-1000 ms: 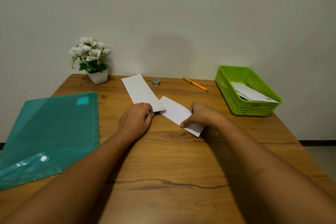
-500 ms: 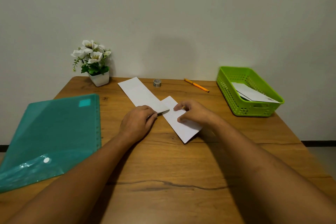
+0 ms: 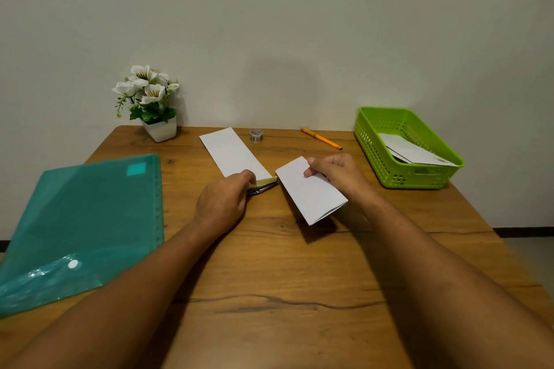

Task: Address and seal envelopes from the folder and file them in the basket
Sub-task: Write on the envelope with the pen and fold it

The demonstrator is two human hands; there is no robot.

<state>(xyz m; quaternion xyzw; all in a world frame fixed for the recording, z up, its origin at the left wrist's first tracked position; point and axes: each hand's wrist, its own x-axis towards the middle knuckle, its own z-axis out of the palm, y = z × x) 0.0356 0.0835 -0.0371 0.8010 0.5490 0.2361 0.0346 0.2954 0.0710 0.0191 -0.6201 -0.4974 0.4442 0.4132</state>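
Mid wood table [image 3: 269,278]: L hand [image 3: 221,204] gripping open end of long white envelope [image 3: 230,153], yellowish strip showing. R hand [image 3: 335,174] pinching folded white sheet [image 3: 308,192], tilting up. Teal folder [image 3: 84,219] lying at left edge; green basket [image 3: 413,181] sitting at far-right corner. Plain wall [image 3: 299,24] behind.

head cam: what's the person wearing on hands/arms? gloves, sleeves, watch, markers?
Nothing visible. The left hand and right hand are bare: no gloves, rings or markers show. The left forearm and right forearm are bare too, with no sleeve, watch or band anywhere up to the bottom edge of the frame.
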